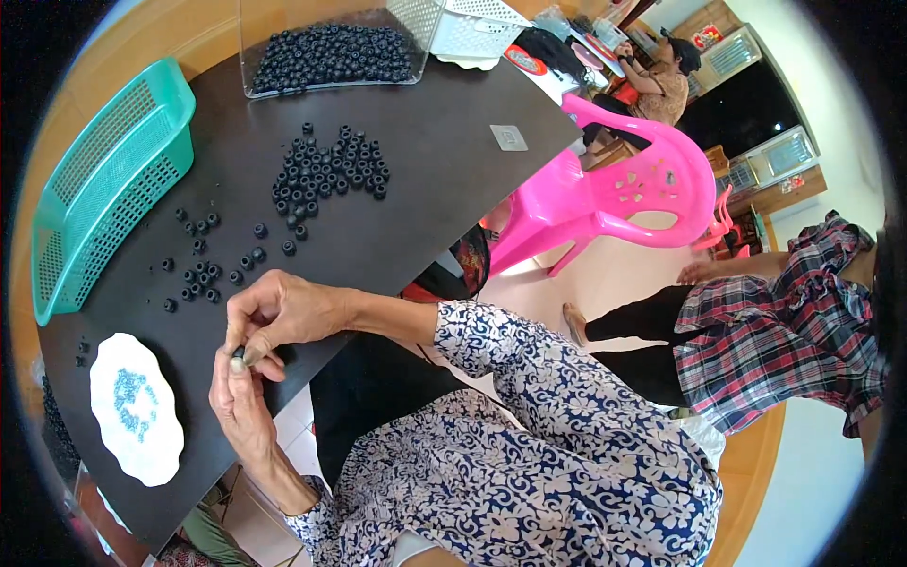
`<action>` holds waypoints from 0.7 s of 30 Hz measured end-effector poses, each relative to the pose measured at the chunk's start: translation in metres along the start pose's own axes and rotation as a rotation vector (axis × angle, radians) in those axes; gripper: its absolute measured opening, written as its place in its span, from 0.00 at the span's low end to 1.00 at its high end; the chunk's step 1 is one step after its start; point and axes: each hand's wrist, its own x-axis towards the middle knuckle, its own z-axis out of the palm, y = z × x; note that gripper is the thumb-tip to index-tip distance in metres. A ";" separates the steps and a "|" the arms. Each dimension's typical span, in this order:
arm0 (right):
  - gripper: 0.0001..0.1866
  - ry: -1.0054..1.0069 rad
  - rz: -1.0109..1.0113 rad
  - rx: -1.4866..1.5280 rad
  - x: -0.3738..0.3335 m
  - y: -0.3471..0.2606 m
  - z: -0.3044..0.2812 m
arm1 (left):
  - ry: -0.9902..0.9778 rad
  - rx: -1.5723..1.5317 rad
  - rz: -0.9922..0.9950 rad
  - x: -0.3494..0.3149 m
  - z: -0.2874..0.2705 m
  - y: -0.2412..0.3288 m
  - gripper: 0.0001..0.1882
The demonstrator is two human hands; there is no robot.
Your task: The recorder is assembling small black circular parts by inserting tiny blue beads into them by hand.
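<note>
My left hand [244, 402] and my right hand [279, 317] meet above the near edge of the dark table [406, 161]. Thumbs and fingertips of both pinch one small black piece [238, 353], mostly hidden by the fingers. Just beyond my right hand, several loose black round pieces with holes [201, 279] are scattered. Farther off lies a larger cluster of the same black pieces [321, 175]. Beside my left hand, a white scalloped plate [165, 454] holds many tiny bluish bits, too small to make out.
A green perforated basket [170, 132] stands along the far left edge. At the back are a clear bin [248, 71] full of black pieces and a white basket [472, 33]. A pink plastic chair [605, 189] stands right of the table. A person in plaid [756, 321] stands at right; another sits behind.
</note>
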 end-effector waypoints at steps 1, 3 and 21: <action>0.08 -0.012 0.021 0.027 0.001 0.000 0.001 | 0.004 0.000 0.000 0.000 0.000 0.001 0.22; 0.09 -0.017 0.012 0.054 0.000 -0.001 0.000 | 0.023 -0.030 -0.019 0.000 0.002 0.002 0.23; 0.10 0.126 0.026 -0.363 0.006 -0.006 0.000 | 0.082 -0.336 -0.143 0.006 -0.001 0.009 0.19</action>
